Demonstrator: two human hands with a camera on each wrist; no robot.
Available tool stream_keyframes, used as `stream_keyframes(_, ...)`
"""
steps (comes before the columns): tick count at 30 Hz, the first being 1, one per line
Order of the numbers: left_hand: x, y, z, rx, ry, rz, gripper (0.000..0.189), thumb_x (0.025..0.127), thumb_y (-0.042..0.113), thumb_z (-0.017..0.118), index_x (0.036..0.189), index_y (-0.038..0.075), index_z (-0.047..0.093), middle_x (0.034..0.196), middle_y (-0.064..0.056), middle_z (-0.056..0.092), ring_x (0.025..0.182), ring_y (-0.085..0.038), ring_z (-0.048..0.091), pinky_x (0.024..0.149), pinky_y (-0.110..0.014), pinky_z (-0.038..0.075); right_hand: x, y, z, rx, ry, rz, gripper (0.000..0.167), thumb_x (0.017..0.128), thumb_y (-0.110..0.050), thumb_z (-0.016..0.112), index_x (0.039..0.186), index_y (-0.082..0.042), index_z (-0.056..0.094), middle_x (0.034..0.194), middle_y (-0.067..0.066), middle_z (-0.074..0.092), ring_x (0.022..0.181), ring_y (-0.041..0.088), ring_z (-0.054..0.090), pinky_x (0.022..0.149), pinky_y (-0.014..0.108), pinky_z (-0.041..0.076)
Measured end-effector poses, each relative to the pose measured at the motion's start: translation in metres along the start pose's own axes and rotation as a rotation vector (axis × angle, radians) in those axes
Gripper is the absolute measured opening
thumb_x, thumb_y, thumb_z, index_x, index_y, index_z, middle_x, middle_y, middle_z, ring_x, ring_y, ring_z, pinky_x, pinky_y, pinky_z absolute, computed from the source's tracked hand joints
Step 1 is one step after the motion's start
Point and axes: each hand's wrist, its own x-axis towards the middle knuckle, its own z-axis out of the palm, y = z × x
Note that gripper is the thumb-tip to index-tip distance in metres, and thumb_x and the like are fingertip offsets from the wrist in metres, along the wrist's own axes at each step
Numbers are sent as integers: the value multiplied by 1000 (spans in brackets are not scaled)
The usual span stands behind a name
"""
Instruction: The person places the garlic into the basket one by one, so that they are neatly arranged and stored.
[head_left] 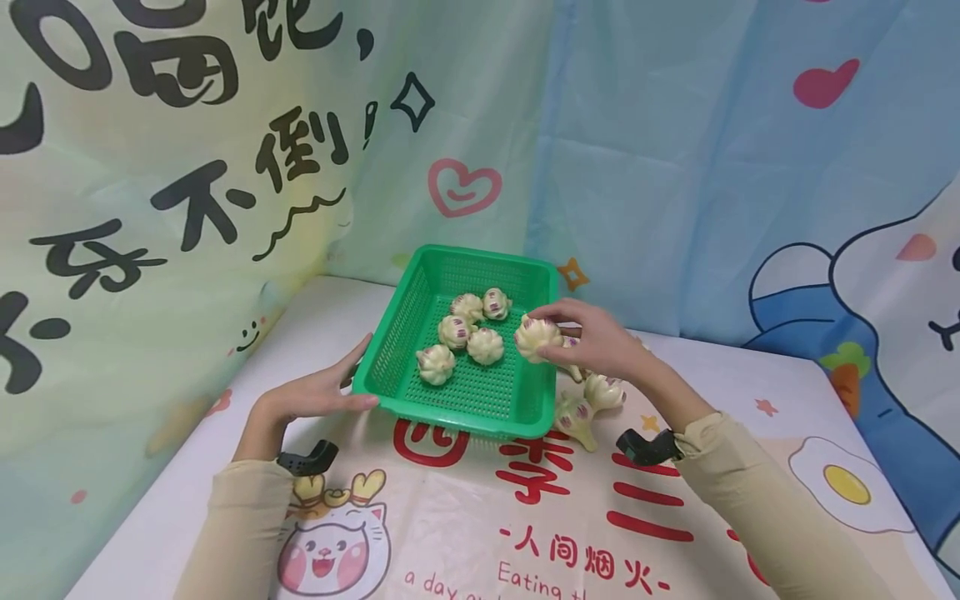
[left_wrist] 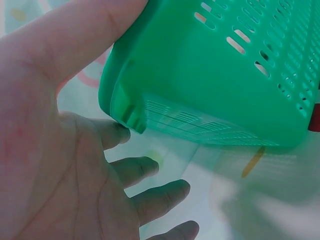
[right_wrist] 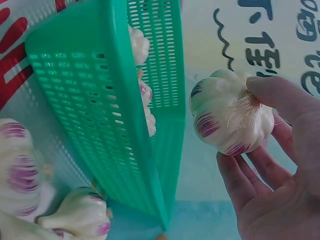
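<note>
My right hand (head_left: 592,337) holds a garlic bulb (head_left: 537,337) between thumb and fingertips, over the right rim of a green plastic basket (head_left: 457,414). In the right wrist view, the held bulb (right_wrist: 232,112) shows purple streaks and its root tuft by the thumb. Several garlic bulbs (head_left: 437,364) lie inside the basket. At the basket's front left corner, my left hand (head_left: 318,392) rests with an extended thumb along the rim. Its other fingers (left_wrist: 160,197) are spread and fairly straight outside the basket wall in the left wrist view.
More garlic bulbs (head_left: 576,417) lie on the table to the right of the basket, one partly hidden behind my right hand. A printed cloth (head_left: 450,533) covers the table. Printed curtains (head_left: 637,167) hang behind and to the left.
</note>
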Motion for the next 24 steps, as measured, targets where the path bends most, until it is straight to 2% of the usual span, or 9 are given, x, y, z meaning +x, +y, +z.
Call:
stream_keyframes(4, 1, -1, 0, -10, -7, -7, 102, 88, 38, 65, 151, 29, -15, 160, -4, -11, 146, -39, 5, 111, -64, 16, 17, -4, 3, -46, -42, -13, 47, 85, -28, 71, 128, -19, 57, 125, 2, 55, 119, 22, 51, 101, 43, 45)
stream_keyframes(10, 1, -4, 0, -13, -8, -30, 101, 88, 38, 65, 150, 33, -15, 160, -2, -12, 146, -37, 6, 112, -62, 15, 43, -12, 5, -45, -91, -77, 47, 86, -22, 70, 130, -13, 56, 129, 7, 53, 118, 24, 51, 100, 42, 46)
stream_keyframes(15, 1, -4, -1, -15, -10, -32, 103, 88, 37, 66, 151, 31, -15, 160, -3, -11, 146, -37, 8, 113, -60, 16, 61, -17, 8, -41, -126, -66, 47, 87, -22, 69, 131, -13, 56, 132, 5, 52, 120, 22, 51, 101, 39, 45)
stream_keyframes(24, -1, -4, -2, -33, -13, -22, 103, 88, 34, 67, 150, 32, -14, 160, -2, -12, 146, -35, 8, 114, -57, 16, 93, -10, 34, -127, -168, -124, 44, 88, -19, 68, 129, -9, 57, 129, 9, 54, 120, 24, 51, 100, 39, 46)
